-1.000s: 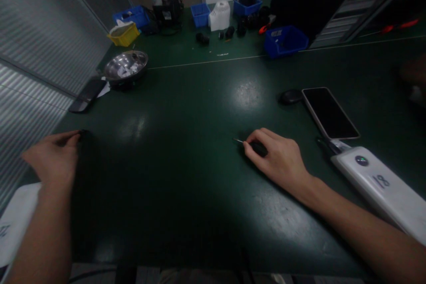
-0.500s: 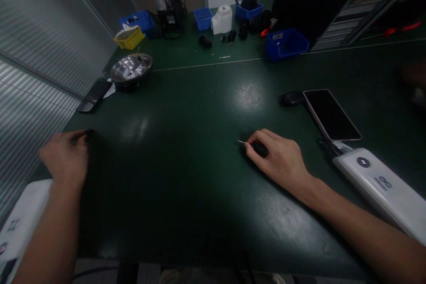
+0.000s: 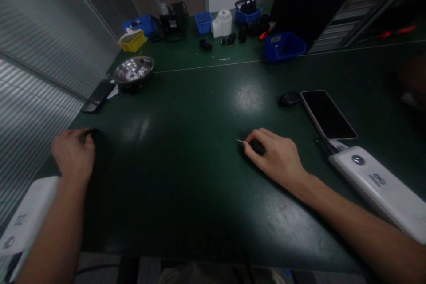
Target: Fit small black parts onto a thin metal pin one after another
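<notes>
My left hand [image 3: 75, 151] is at the left side of the green table, fingers closed around a small black object [image 3: 94, 132]. Only part of that object shows past the fingertips, and its kind is unclear. Right of centre, my right hand [image 3: 274, 154] rests low over the tabletop [image 3: 166, 164]. It is closed on a small screwdriver [image 3: 258, 147] with a black handle, whose thin metal shaft points left. The two hands are far apart.
Right of my right hand lie a phone [image 3: 329, 114], a black mouse [image 3: 289, 99] and a white power bank [image 3: 382, 186]. Another white device [image 3: 31, 213] is beside my left forearm. A metal bowl [image 3: 149, 69] with white pieces, a yellow bin [image 3: 133, 43] and a blue bin [image 3: 285, 49] stand farther back.
The camera view has shifted slightly. My left hand appears a little farther right and sharper, still holding the black object. My right hand keeps the screwdriver in nearly the same place.
</notes>
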The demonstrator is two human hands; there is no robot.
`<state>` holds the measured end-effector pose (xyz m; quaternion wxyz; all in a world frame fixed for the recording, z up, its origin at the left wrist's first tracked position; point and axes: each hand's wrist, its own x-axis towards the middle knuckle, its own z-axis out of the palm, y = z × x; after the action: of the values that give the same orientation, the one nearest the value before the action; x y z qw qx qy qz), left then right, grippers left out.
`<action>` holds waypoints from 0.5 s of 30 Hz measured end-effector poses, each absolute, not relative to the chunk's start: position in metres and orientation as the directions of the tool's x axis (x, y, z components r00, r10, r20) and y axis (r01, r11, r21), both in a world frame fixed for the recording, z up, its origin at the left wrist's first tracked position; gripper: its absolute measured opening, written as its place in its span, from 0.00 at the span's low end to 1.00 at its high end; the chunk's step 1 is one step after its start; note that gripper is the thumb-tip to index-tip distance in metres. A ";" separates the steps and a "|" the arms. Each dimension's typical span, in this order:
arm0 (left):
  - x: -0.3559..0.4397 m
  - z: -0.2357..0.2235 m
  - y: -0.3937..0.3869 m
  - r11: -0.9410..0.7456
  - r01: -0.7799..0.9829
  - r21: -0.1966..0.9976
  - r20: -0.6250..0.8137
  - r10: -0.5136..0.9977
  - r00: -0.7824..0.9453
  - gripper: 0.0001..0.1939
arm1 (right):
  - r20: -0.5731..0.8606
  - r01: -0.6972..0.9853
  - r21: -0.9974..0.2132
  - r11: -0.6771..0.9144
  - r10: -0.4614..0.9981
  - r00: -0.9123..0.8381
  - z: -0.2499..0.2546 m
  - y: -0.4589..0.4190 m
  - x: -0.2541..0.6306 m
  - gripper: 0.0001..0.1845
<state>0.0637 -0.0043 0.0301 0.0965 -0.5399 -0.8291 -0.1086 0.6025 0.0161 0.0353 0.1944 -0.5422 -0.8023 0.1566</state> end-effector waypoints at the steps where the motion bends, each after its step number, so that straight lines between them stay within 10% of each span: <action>1: 0.063 0.029 -0.004 0.402 0.915 0.046 0.303 0.867 -0.396 0.26 | 0.139 0.809 -0.463 0.361 0.931 -0.336 0.036 0.016 0.602 0.11; 7: 0.055 0.022 0.001 0.380 0.925 -0.017 0.380 0.858 -0.345 0.21 | 0.160 0.807 -0.458 0.373 0.928 -0.338 0.034 0.016 0.603 0.11; 15: 0.054 0.020 0.007 0.523 0.833 0.179 0.407 0.732 -0.547 0.25 | 0.163 0.808 -0.455 0.374 0.927 -0.338 0.033 0.016 0.603 0.11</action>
<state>0.0538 0.0066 0.0204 0.1423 -0.4544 -0.8610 -0.1788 0.6033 0.0158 0.0325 0.2005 -0.5393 -0.8044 0.1481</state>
